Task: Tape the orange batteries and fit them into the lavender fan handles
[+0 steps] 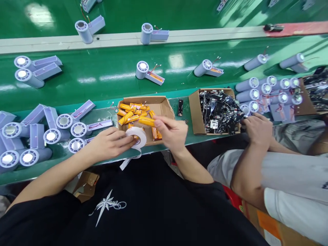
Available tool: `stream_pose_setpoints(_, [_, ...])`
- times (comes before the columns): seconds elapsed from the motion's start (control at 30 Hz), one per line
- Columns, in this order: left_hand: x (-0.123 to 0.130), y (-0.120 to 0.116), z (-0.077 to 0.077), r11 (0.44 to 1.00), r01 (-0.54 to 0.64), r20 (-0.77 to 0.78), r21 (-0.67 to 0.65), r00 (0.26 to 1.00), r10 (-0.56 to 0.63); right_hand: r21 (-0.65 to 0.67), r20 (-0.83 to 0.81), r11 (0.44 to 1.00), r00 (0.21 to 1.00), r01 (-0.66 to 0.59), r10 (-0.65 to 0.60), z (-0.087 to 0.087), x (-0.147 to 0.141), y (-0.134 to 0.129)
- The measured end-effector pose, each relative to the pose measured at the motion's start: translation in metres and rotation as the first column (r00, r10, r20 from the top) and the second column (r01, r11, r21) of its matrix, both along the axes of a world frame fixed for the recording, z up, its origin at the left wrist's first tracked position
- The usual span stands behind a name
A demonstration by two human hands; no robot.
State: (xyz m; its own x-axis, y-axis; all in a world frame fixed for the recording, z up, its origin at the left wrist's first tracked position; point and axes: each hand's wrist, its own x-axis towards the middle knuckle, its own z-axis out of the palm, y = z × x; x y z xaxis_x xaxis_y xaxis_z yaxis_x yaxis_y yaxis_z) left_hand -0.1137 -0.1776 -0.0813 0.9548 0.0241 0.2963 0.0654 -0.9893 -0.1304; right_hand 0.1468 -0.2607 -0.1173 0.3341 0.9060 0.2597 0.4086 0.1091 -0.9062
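Observation:
My left hand (112,142) is closed on a roll of white tape (141,136), and a loose strip of the tape hangs down past the table edge. Between the thumb and fingers of my right hand (173,132) is an orange battery (147,121), held just above a cardboard box (165,106). Several more orange batteries (126,117) with thin wires lie inside that box. The held battery's near end is hidden by my fingers.
Many lilac cylindrical housings (57,135) stand at the left, others along the green belt (107,63). Right of the battery box are a black circuit board (180,107) and a carton of boards (195,114). A co-worker's hand (257,129) reaches toward housings at the right.

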Motion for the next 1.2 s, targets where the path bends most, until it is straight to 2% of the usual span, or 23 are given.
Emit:
stream_pose_setpoints(0.1, [0.0, 0.001, 0.001, 0.999, 0.035, -0.041, 0.019, 0.999, -0.034, -0.118, 0.017, 0.979, 0.985, -0.168, 0.171, -0.009, -0.008, -0.009])
stream_pose_setpoints(0.17, [-0.001, 0.004, 0.002, 0.998, 0.06, -0.099, -0.006, 0.993, -0.06, -0.201, 0.015, 0.929, 0.948, -0.309, 0.319, -0.005, 0.001, -0.007])
stream_pose_setpoints(0.23, [0.001, 0.007, 0.004, 0.994, 0.081, -0.184, -0.068, 0.979, -0.092, -0.292, 0.005, 0.823, 0.86, -0.487, 0.511, 0.01, 0.018, 0.003])
stream_pose_setpoints(0.3, [0.007, 0.013, 0.012, 0.985, 0.108, -0.275, -0.131, 0.951, -0.141, -0.355, -0.016, 0.677, 0.728, -0.645, 0.685, 0.03, 0.036, 0.018])
stream_pose_setpoints(0.33, [0.011, 0.015, 0.017, 0.98, 0.131, -0.309, -0.15, 0.935, -0.173, -0.371, -0.024, 0.615, 0.67, -0.695, 0.742, 0.04, 0.043, 0.025])
stream_pose_setpoints(0.37, [0.014, 0.018, 0.023, 0.975, 0.155, -0.328, -0.156, 0.923, -0.199, -0.379, -0.027, 0.58, 0.635, -0.721, 0.772, 0.047, 0.046, 0.029])
stream_pose_setpoints(0.4, [0.017, 0.02, 0.029, 0.973, 0.173, -0.327, -0.155, 0.92, -0.216, -0.374, -0.031, 0.581, 0.635, -0.723, 0.772, 0.05, 0.046, 0.031])
stream_pose_setpoints(0.43, [0.018, 0.02, 0.033, 0.973, 0.176, -0.308, -0.151, 0.927, -0.216, -0.349, -0.047, 0.62, 0.674, -0.703, 0.737, 0.049, 0.042, 0.03])
stream_pose_setpoints(0.47, [0.017, 0.019, 0.036, 0.976, 0.161, -0.276, -0.145, 0.941, -0.196, -0.305, -0.093, 0.686, 0.738, -0.66, 0.669, 0.044, 0.034, 0.025])
stream_pose_setpoints(0.53, [0.014, 0.009, 0.034, 0.986, 0.107, -0.169, -0.13, 0.977, -0.128, -0.185, -0.299, 0.848, 0.85, -0.497, 0.433, 0.023, 0.014, 0.007])
stream_pose_setpoints(0.57, [0.012, 0.001, 0.028, 0.99, 0.081, -0.096, -0.12, 0.991, -0.093, -0.143, -0.428, 0.909, 0.852, -0.392, 0.3, 0.01, 0.004, -0.004])
stream_pose_setpoints(0.6, [0.011, -0.009, 0.019, 0.993, 0.057, -0.018, -0.108, 0.998, -0.06, -0.128, -0.532, 0.947, 0.826, -0.294, 0.185, -0.002, -0.004, -0.014])
stream_pose_setpoints(0.67, [0.013, -0.033, -0.003, 0.995, 0.015, 0.107, -0.095, 0.994, -0.005, -0.133, -0.632, 0.981, 0.775, -0.138, 0.023, -0.017, -0.014, -0.028])
stream_pose_setpoints(0.7, [0.015, -0.044, -0.012, 0.996, -0.001, 0.145, -0.095, 0.989, 0.014, -0.13, -0.639, 0.988, 0.769, -0.085, -0.018, -0.018, -0.015, -0.031])
stream_pose_setpoints(0.77, [0.02, -0.059, -0.023, 0.996, -0.003, 0.185, -0.087, 0.983, 0.019, -0.112, -0.601, 0.992, 0.799, -0.055, -0.024, -0.009, -0.008, -0.028])
stream_pose_setpoints(0.83, [0.023, -0.062, -0.02, 0.997, 0.028, 0.208, -0.071, 0.978, -0.012, -0.094, -0.533, 0.984, 0.843, -0.15, 0.078, 0.009, 0.006, -0.018])
stream_pose_setpoints(0.9, [0.022, -0.052, -0.007, 0.998, 0.038, 0.207, -0.054, 0.978, -0.026, -0.076, -0.473, 0.949, 0.849, -0.307, 0.237, 0.027, 0.021, -0.008])
stream_pose_setpoints(0.97, [0.016, -0.037, 0.006, 0.999, 0.034, 0.165, -0.029, 0.986, -0.029, -0.073, -0.407, 0.875, 0.815, -0.479, 0.413, 0.04, 0.033, -0.001])
stream_pose_setpoints(1.03, [0.01, -0.024, 0.015, 0.999, 0.043, 0.132, 0.004, 0.99, -0.043, -0.158, -0.29, 0.776, 0.78, -0.61, 0.555, 0.045, 0.038, 0.001])
stream_pose_setpoints(1.13, [0.007, -0.017, 0.02, 0.995, 0.082, 0.077, 0.056, 0.993, -0.086, -0.355, -0.079, 0.66, 0.725, -0.662, 0.685, 0.048, 0.036, 0.001])
stream_pose_setpoints(1.2, [0.01, -0.016, 0.02, 0.987, 0.141, -0.011, 0.083, 0.99, -0.14, -0.425, 0.009, 0.589, 0.648, -0.687, 0.762, 0.054, 0.034, 0.006])
